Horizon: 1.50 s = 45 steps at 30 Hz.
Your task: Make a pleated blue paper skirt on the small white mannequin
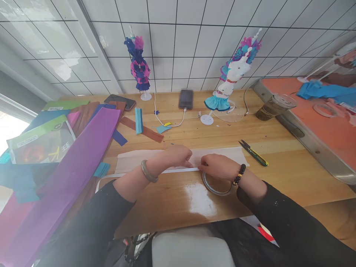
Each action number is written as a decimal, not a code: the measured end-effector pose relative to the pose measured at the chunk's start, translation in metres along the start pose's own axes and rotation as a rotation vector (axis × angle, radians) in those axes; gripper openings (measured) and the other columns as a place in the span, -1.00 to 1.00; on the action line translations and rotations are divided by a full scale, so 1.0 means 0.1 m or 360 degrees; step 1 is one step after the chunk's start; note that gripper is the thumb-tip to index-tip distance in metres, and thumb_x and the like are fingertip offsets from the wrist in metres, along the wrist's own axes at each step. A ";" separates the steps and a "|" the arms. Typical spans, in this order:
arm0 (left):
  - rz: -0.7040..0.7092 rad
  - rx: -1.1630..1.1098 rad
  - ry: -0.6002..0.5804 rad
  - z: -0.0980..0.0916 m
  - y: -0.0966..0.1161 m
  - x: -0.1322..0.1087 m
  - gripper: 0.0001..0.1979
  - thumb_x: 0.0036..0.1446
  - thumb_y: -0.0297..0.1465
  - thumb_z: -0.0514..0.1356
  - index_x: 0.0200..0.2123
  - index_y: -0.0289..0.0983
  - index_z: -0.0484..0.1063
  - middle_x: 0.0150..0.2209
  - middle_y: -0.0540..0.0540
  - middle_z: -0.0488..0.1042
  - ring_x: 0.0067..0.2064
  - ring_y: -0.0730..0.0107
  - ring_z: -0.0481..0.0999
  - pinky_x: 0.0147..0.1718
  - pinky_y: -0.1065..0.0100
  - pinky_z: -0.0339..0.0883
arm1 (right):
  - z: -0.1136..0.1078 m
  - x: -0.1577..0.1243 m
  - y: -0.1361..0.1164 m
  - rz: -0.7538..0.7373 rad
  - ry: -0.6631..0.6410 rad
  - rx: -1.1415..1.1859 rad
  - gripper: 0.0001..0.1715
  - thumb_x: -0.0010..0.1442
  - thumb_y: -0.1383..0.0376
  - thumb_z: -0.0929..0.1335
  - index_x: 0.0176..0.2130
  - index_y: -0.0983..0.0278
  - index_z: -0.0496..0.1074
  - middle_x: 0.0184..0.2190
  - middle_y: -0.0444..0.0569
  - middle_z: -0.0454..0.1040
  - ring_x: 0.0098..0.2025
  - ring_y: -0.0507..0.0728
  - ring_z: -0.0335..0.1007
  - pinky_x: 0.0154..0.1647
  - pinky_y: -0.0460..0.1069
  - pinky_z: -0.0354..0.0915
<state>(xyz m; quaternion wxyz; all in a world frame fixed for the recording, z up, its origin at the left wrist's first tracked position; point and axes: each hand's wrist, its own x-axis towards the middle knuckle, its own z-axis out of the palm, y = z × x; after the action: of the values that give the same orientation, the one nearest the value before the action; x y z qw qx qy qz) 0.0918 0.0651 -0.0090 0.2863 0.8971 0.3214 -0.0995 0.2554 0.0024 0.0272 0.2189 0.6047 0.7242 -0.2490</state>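
Observation:
A long pale pink paper strip (222,152) lies crosswise on the wooden table (172,204), with a narrow white tape (175,170) along its near edge. My left hand (176,155), below a bangle, has its fingers bent together at the tape near the strip's middle; what they pinch is too small to make out. Just to the right, my right hand (218,165) is closed at the tape's end, its fingertips curled under and hidden. Beneath that hand a roll of tape (217,191) rests on the table, partly covered.
Snips (254,152) lie right of the strip. Coloured paper (91,148) is piled on the left. Two dressed figures (140,72) (229,79), a phone (120,101), a cabled device (185,99) and a lidded cup (274,106) stand or lie along the back.

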 end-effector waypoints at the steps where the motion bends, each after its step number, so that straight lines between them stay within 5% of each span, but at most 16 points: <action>1: -0.0001 0.0004 0.0000 0.00 0.00 0.00 -0.70 -0.02 -0.10 0.18 -0.50 -0.23 0.34 -0.53 -0.02 0.40 -0.44 0.31 0.36 -0.56 0.37 -0.02 | 0.00 0.00 0.00 -0.0001 -0.0004 0.0002 -0.63 0.20 0.17 0.18 -0.26 0.26 0.50 -0.23 0.08 0.55 -0.23 0.21 0.45 -0.38 -0.03 0.14; 35: 0.0004 -0.0123 -0.0011 -0.01 -0.01 -0.03 -0.75 0.00 -0.16 0.17 -0.48 -0.23 0.35 -0.47 -0.04 0.43 -0.39 0.29 0.41 -0.51 0.36 0.08 | 0.07 0.10 0.06 -0.0027 -0.0034 0.0125 -0.69 0.17 0.19 0.22 -0.32 0.29 0.48 -0.31 0.05 0.54 -0.31 0.14 0.42 -0.43 -0.07 0.09; 41: 0.0016 -0.0389 -0.0174 -0.19 -0.13 -0.31 -0.74 0.17 -0.24 -0.04 -0.25 -0.20 0.37 -0.37 0.01 0.49 -0.50 0.49 0.47 -0.50 0.43 0.23 | 0.07 0.12 0.09 -0.0069 -0.0053 0.0171 -0.68 0.17 0.18 0.23 -0.36 0.31 0.48 -0.36 0.04 0.54 -0.35 0.12 0.40 -0.44 -0.07 0.09; 45: -0.0101 -0.0680 0.0042 -0.29 -0.34 -0.76 -0.69 0.20 -0.18 -0.05 -0.17 -0.20 0.35 -0.30 -0.04 0.51 -0.33 0.42 0.51 -0.41 0.42 0.28 | 0.09 0.15 0.11 -0.0113 -0.0058 0.0196 -0.71 0.16 0.20 0.24 -0.37 0.30 0.47 -0.36 0.02 0.53 -0.34 0.12 0.41 -0.43 -0.07 0.10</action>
<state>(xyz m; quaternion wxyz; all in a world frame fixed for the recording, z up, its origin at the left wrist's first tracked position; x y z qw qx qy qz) 0.0111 0.0632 0.0268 0.4625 0.8067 0.3669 -0.0263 0.2641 0.0096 0.0101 0.1855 0.5864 0.7243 -0.3117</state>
